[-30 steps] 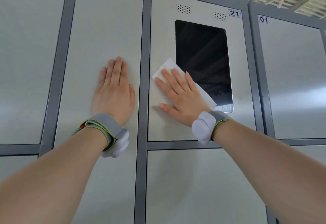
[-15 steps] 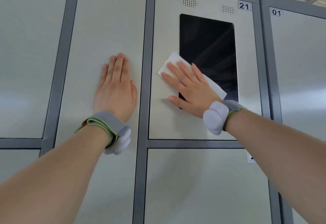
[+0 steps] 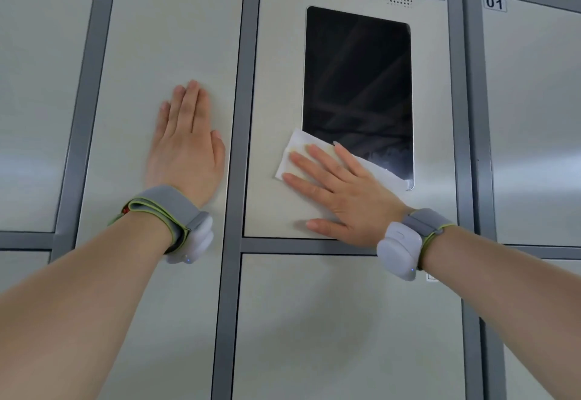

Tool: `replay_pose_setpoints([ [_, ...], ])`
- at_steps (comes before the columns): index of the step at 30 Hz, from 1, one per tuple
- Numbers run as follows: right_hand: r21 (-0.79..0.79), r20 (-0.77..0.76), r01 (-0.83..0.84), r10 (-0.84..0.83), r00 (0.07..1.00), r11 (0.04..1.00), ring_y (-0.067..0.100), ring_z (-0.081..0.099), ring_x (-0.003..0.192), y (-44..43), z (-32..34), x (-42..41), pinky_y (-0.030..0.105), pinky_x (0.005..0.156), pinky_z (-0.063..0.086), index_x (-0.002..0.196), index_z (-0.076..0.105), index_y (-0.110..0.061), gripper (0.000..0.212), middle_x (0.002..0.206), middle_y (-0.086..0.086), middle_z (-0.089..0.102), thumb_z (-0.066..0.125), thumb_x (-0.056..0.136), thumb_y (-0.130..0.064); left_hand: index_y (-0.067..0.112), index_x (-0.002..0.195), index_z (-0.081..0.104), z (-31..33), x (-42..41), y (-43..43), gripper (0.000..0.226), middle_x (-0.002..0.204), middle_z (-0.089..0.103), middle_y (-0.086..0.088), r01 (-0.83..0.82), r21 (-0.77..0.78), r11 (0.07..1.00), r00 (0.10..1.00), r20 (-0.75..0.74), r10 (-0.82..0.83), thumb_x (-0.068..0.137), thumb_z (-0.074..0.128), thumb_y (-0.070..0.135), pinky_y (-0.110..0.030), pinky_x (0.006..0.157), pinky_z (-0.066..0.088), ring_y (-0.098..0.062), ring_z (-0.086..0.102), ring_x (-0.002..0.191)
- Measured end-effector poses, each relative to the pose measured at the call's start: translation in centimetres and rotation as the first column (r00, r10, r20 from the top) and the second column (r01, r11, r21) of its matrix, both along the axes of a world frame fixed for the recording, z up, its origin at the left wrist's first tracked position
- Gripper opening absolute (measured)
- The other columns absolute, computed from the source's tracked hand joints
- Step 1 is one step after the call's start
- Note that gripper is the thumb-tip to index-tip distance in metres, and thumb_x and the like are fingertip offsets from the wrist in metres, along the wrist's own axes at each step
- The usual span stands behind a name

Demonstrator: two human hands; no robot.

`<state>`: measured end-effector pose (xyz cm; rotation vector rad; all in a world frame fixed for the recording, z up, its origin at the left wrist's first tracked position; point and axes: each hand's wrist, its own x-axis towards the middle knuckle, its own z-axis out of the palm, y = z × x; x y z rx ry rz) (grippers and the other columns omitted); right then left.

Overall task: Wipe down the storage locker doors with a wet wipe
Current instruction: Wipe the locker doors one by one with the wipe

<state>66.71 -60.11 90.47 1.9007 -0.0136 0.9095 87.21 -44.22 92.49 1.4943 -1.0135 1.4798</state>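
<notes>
My right hand (image 3: 342, 192) lies flat with straight fingers, pressing a white wet wipe (image 3: 297, 149) against the pale locker door numbered 21 (image 3: 276, 69). The wipe sits at the lower left corner of the door's black screen (image 3: 358, 91), and part of it shows yellowish staining. My left hand (image 3: 187, 144) rests flat and open on the neighbouring plain door (image 3: 163, 37) to the left, fingers pointing up. Both wrists wear grey bands with white sensor units.
Grey metal frame strips (image 3: 239, 116) separate the doors. Door 01 (image 3: 534, 116) stands to the right, another door (image 3: 345, 327) lies below door 21, and more doors fill the left side (image 3: 34, 85).
My right hand has slid the wipe downward along the left edge of the screen toward its lower corner. My left hand has stayed in place on its door.
</notes>
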Motion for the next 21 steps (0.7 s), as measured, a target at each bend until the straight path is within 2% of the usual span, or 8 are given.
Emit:
replay_pose_setpoints([
  [3, 0.005, 0.037, 0.015, -0.016, 0.999, 1.0, 0.027, 0.01, 0.145, -0.6, 0.7, -0.3, 0.048, 0.117, 0.004, 0.149, 0.02, -0.021, 0.064, 0.157, 0.005, 0.017, 0.014, 0.097, -0.058, -0.004, 0.146, 0.02, -0.4, -0.7, -0.2, 0.063, 0.156, 0.017, -0.016, 0.009, -0.014, 1.0, 0.999, -0.049, -0.009, 0.088, 0.022, 0.019, -0.035, 0.117, 0.001, -0.03, 0.012, 0.145],
  [6, 0.115, 0.183, -0.001, -0.02, 0.983, 0.993, 0.028, 0.016, 0.143, -0.4, 2.1, 0.3, 0.048, 0.115, 0.006, 0.148, 0.024, -0.019, 0.067, 0.155, 0.006, 0.023, 0.007, 0.097, -0.058, -0.003, 0.147, 0.019, -0.9, -1.4, -0.8, 0.064, 0.157, 0.015, -0.015, 0.02, -0.044, 0.999, 0.995, -0.098, -0.024, 0.088, 0.021, 0.02, -0.036, 0.118, 0.0, -0.03, 0.01, 0.145],
  [9, 0.167, 0.239, -0.019, -0.022, 0.971, 0.986, 0.029, 0.017, 0.143, 0.2, 2.5, 0.9, 0.048, 0.115, 0.004, 0.149, 0.024, -0.018, 0.07, 0.155, 0.007, 0.024, 0.005, 0.096, -0.059, -0.002, 0.147, 0.018, -1.4, -1.7, -1.2, 0.065, 0.157, 0.014, -0.014, 0.043, -0.08, 0.996, 0.988, -0.148, -0.055, 0.087, 0.021, 0.021, -0.036, 0.118, 0.0, -0.03, 0.009, 0.145],
  [14, 0.066, 0.111, -0.017, 0.01, 0.994, 0.998, 0.03, 0.016, 0.144, -0.7, 0.1, 0.0, 0.052, 0.114, 0.009, 0.148, 0.024, -0.017, 0.069, 0.155, 0.008, 0.022, 0.01, 0.096, -0.059, -0.001, 0.148, 0.018, -2.1, -3.2, -1.8, 0.064, 0.157, 0.012, -0.013, 0.098, -0.12, 0.988, 0.966, -0.229, -0.123, 0.088, 0.023, 0.022, -0.033, 0.116, -0.004, -0.028, 0.005, 0.146],
  [18, 0.065, 0.039, -0.02, 0.017, 0.999, 0.998, 0.028, 0.011, 0.145, -1.6, -0.9, -1.4, 0.051, 0.116, 0.005, 0.149, 0.018, -0.02, 0.067, 0.157, 0.006, 0.018, 0.01, 0.096, -0.06, -0.002, 0.147, 0.017, -2.4, -4.0, -2.4, 0.056, 0.157, 0.01, -0.014, 0.103, -0.135, 0.985, 0.954, -0.266, -0.136, 0.096, 0.034, 0.012, -0.035, 0.117, -0.004, -0.029, 0.003, 0.146],
  [21, 0.07, 0.053, -0.004, 0.0, 0.999, 0.998, 0.028, 0.011, 0.145, -2.3, -0.2, -2.1, 0.049, 0.116, 0.004, 0.149, 0.018, -0.021, 0.065, 0.157, 0.005, 0.018, 0.009, 0.097, -0.058, -0.003, 0.147, 0.016, -2.6, -4.5, -3.0, 0.063, 0.157, 0.01, -0.016, 0.086, -0.15, 0.985, 0.954, -0.273, -0.125, 0.091, 0.027, 0.022, -0.036, 0.117, -0.004, -0.031, 0.003, 0.146],
])
